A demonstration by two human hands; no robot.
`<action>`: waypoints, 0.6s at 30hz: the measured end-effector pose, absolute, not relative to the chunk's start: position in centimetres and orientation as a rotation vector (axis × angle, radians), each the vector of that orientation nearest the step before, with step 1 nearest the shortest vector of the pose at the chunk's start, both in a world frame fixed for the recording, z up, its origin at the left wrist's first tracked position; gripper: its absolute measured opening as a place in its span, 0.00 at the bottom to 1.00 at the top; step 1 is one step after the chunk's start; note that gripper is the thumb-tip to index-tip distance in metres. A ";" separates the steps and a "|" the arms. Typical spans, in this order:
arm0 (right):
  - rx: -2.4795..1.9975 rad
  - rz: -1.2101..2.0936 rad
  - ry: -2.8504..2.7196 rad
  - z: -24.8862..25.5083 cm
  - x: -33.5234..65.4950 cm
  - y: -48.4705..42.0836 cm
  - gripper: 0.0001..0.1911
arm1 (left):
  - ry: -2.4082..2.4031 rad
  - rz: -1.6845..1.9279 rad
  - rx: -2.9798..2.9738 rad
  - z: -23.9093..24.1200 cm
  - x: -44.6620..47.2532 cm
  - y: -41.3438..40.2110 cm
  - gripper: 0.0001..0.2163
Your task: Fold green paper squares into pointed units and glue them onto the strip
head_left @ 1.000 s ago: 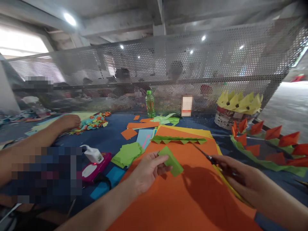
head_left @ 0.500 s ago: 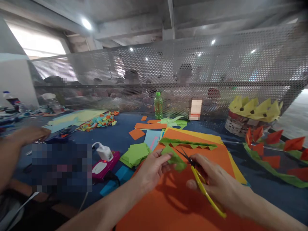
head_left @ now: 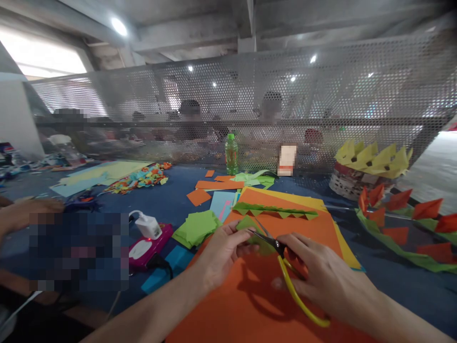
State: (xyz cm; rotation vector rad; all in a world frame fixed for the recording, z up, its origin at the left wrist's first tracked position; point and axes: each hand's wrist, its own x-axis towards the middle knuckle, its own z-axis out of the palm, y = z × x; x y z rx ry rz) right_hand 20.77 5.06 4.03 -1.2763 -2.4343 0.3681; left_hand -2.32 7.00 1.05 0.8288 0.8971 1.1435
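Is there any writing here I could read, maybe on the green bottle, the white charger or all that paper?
No text can be read.
Green bottle: any label is too small and blurred.
White charger on the pink device: no readable marking.
Boxy thing by the mesh screen: blurred out.
Green paper piece in the left hand, scissors in the right hand, orange sheet: plain, no print.

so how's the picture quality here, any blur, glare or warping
Head view: the window at upper left is blown out white, and ceiling lamps glare. The edges bend, with the mesh screen curving. The left hand holding the green paper and the right hand on the yellow-handled scissors are slightly soft. They cast shadows on the orange sheet. Pixelated blocks cover patches at left.
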 end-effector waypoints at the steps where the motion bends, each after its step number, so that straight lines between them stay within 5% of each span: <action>1: -1.273 0.364 -2.441 4.0 20.8 5.1 0.23 | 0.894 1.141 0.834 1.1 -2.3 7.0 0.08; 18: -1.181 0.194 -2.488 3.4 21.1 5.0 0.18 | 0.839 1.118 0.877 1.3 -2.4 6.9 0.06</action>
